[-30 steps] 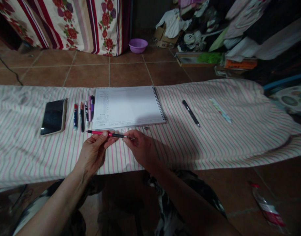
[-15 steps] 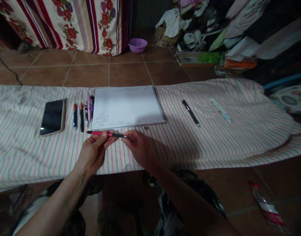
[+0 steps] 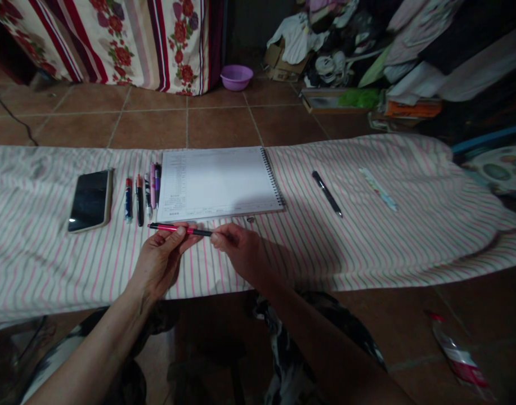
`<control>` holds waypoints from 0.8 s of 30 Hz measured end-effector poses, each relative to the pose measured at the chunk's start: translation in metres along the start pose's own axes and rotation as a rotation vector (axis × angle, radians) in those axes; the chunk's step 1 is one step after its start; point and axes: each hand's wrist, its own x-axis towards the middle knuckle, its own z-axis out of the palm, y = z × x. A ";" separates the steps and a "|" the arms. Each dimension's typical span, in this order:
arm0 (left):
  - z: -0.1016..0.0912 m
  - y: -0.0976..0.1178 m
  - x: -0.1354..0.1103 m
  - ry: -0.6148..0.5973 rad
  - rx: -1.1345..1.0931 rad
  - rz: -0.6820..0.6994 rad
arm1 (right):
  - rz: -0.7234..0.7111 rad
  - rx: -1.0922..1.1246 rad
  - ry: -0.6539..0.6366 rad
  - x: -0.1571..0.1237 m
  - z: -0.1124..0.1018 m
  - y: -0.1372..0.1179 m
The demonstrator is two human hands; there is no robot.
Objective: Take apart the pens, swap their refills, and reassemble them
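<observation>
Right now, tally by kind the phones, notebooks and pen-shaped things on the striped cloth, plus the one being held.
Phone: 1
Notebook: 1
Lying pen-shaped things: 7
Held red pen: 1
Total: 10

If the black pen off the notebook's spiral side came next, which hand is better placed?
Probably the right hand: it is nearer the black pen, its fingers at one end of the red pen. The left hand, farther away, holds that pen nearer its middle.

Notebook (image 3: 219, 180) on cloth (image 3: 376, 242), row of pens (image 3: 140, 202) just left, phone (image 3: 90, 201) farther left, lone pen (image 3: 327, 194) right, held pen (image 3: 194, 231) in front, basin (image 3: 237, 79) on floor (image 3: 156, 126) behind
</observation>
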 end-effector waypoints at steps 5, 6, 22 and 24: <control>0.002 -0.002 0.000 0.013 -0.011 0.020 | 0.026 0.014 0.002 0.000 0.000 0.001; 0.002 -0.002 0.000 0.019 -0.013 0.025 | 0.032 0.008 0.002 0.000 0.000 0.001; -0.001 -0.003 0.001 0.049 -0.016 0.046 | -0.014 -0.046 0.019 -0.002 0.000 -0.006; -0.002 -0.003 0.001 0.047 -0.008 0.044 | -0.019 -0.032 0.010 -0.001 0.001 -0.005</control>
